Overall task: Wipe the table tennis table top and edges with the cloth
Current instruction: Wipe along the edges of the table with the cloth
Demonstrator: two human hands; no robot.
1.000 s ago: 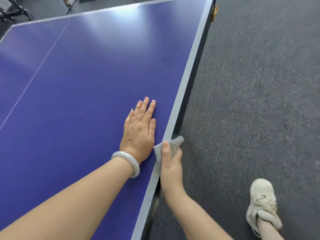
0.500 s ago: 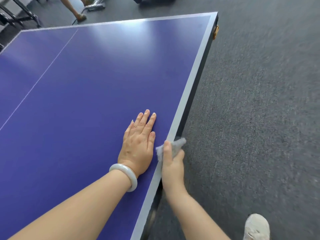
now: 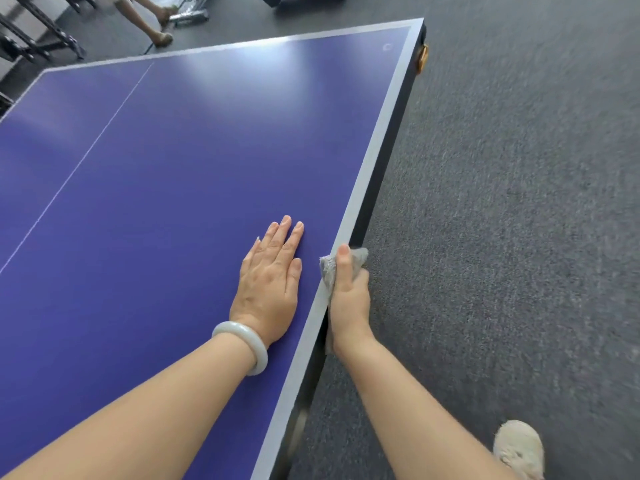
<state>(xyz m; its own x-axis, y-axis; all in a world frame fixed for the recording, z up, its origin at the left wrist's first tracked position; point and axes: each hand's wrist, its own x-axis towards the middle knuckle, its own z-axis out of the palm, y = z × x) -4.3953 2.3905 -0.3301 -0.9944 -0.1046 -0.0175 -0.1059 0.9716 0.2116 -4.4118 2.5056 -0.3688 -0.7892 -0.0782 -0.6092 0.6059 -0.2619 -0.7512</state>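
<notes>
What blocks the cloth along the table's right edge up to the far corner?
Nothing visible. The edge is bare from the cloth to the corner; the left hand lies flat on the top, off the edge.

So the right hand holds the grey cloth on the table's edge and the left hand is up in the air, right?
No. The head view shows the left hand flat on the blue table top, not in the air. The right hand holds the grey cloth on the edge.

The table tennis table [image 3: 207,174] bears no legible text.
</notes>
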